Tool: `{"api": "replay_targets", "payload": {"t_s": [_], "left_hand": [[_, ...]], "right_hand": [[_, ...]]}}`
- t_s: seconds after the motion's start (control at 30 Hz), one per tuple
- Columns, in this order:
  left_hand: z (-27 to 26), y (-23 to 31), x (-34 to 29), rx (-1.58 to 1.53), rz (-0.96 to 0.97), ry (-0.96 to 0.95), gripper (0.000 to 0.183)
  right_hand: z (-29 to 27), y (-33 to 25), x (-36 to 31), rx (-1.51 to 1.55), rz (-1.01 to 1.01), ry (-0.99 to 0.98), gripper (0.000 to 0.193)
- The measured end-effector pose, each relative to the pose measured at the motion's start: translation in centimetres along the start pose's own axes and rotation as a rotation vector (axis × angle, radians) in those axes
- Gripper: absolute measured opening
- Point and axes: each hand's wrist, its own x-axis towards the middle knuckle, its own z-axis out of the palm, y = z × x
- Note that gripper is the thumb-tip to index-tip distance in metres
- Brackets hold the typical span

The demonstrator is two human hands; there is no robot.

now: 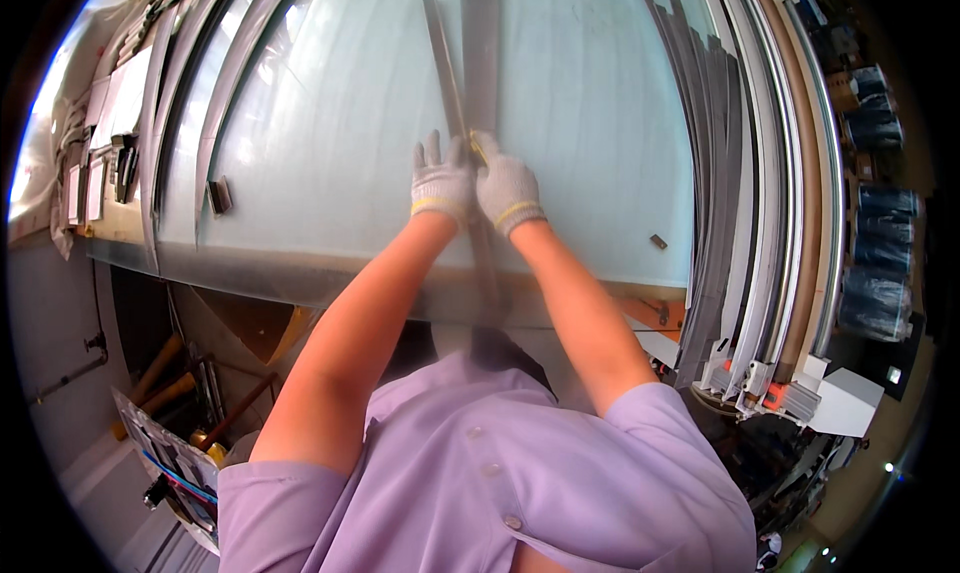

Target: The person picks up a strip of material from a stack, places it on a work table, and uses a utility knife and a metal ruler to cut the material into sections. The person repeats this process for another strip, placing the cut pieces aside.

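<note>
Both my hands wear pale knitted gloves with yellow cuff bands and meet over the middle of a pale, glass-like tabletop. My left hand lies with its fingers stretched out, its inner side against a short dark strip that slants away from me. Beside it, my right hand is closed on a thin yellow tool, its kind too small to tell. A longer, wider grey strip runs straight away from me and passes beneath the hands. The two strips come together near my fingertips.
Long dark strips lie bunched along the right side, beside pale rails. Curved grey strips lie at the left. Small cut pieces rest on the tabletop: one block at left, another at right. Dark wrapped bundles stand far right.
</note>
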Motion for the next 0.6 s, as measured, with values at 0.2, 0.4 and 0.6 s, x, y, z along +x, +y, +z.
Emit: {"api": "replay_targets", "payload": {"t_s": [0.2, 0.4, 0.6], "left_hand": [[0.0, 0.1, -0.1, 0.047, 0.030, -0.009, 0.074], [-0.3, 0.0, 0.2, 0.080, 0.011, -0.124, 0.118], [-0.2, 0.0, 0.2, 0.098, 0.024, -0.131, 0.119]], "right_hand": [[2.1, 3.0, -7.0, 0.037, -0.020, 0.007, 0.059], [1.9, 4.2, -14.1, -0.001, 0.008, -0.062, 0.062], [1.2, 5.2, -18.9, 0.022, 0.007, -0.081, 0.061]]}}
